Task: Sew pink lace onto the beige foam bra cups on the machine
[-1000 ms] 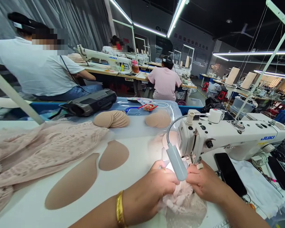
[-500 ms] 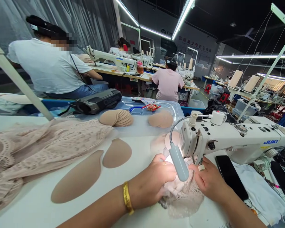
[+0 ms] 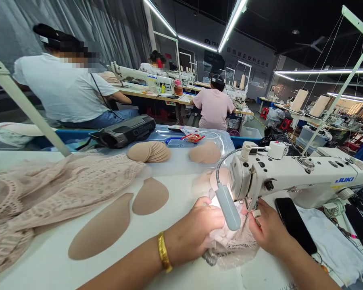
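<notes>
My left hand point(image 3: 196, 231) is closed on a bunched piece of pink lace fabric point(image 3: 234, 247) in front of the needle of a white sewing machine point(image 3: 293, 177). A gold bangle point(image 3: 163, 251) sits on that wrist. My right hand point(image 3: 268, 229) presses and pinches the same lace from the right, just under the machine's head. The grey gooseneck lamp point(image 3: 228, 205) hangs between my hands and hides part of the fabric.
Two flat tan foam cups point(image 3: 149, 196) lie on the white table, beside a heap of pink lace point(image 3: 48, 189). Stacks of tan cups point(image 3: 149, 151) rest on a clear tray point(image 3: 181, 159). A black phone point(image 3: 293, 223) lies at the right. Other people sit sewing beyond.
Both hands have slid a little toward the needle with the lace, and the fabric has bunched closer to the machine. The view shifted slightly left.
</notes>
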`<state>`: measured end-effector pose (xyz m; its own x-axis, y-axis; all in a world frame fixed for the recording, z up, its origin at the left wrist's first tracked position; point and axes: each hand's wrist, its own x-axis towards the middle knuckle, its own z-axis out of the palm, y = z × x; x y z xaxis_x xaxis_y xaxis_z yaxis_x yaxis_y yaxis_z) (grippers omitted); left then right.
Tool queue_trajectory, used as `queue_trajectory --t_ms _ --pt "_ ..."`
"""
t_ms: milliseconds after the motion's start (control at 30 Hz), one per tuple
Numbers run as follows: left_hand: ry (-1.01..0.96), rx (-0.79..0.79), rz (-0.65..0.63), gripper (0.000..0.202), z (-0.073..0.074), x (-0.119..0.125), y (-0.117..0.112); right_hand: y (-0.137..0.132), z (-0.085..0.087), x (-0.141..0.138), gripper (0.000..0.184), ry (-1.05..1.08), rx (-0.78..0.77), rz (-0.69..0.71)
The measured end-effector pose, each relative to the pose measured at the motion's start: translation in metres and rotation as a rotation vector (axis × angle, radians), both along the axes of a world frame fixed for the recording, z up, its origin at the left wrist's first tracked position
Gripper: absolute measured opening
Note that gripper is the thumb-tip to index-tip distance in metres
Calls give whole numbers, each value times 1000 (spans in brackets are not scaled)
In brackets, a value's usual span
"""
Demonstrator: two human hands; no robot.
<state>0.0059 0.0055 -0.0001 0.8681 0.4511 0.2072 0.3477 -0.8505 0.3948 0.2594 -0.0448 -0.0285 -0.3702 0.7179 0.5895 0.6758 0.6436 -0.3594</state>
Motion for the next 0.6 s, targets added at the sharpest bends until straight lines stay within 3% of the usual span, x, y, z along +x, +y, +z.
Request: queue_trajectory --t_ms 133,300,367,467,600 --pt "20 0 42 25 -1 -7 -2 -6 4 -4 31 -70 64 41" --pt "187 164 287 17 0 -3 -12 -12 4 -16 8 -233 4 163" --pt "300 222 350 18 1 3 -19 -11 1 -21 5 -303 11 117" --pt "397 281 386 23 1 12 -27 -5 -8 -22 22 -412 83 38" --pt "456 355 414 26 -1 16 -30 -1 -17 -15 26 -465 137 -61"
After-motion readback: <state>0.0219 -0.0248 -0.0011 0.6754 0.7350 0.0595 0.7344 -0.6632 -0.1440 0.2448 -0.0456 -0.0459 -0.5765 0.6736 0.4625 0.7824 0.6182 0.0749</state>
